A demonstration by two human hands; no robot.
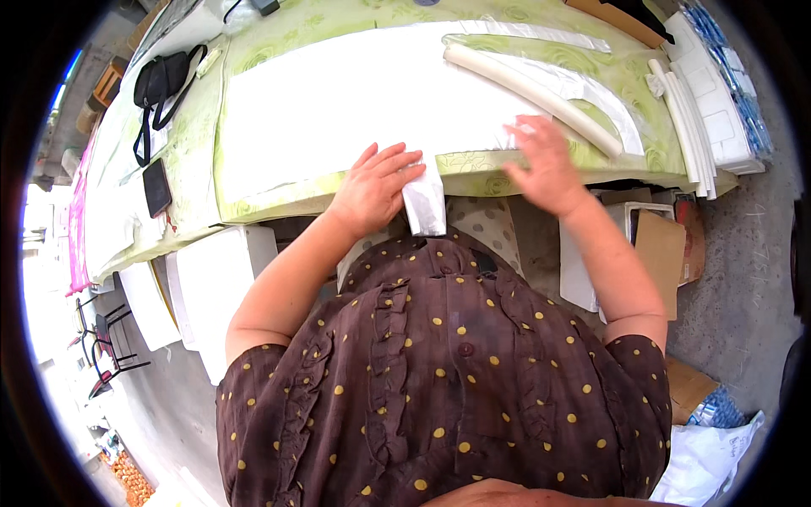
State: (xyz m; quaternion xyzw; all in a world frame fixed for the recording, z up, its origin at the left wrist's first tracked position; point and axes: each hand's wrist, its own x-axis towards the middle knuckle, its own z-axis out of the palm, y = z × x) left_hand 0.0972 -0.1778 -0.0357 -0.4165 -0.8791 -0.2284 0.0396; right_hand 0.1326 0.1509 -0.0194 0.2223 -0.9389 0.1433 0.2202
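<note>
A large, glaring white sheet [329,101] lies across the table in front of me. My left hand [370,193] rests at its near edge, fingers stretched out and lying flat. Beside those fingertips, a shiny white strip [425,207] hangs over the table edge toward my lap. My right hand [545,165], a little blurred, is over the sheet's near right corner with its fingers apart, holding nothing that I can see. Just beyond it a long cream-coloured tube or roll [536,97] lies slantwise, partly on the sheet. Whether the right fingertips touch the sheet is unclear.
Shiny white strips [541,35] lie around the roll on the green patterned tablecloth [473,182]. White rods [683,127] and a stack of white boxes [710,93] stand at the right. A black bag [162,80] and a phone [157,188] are at the left.
</note>
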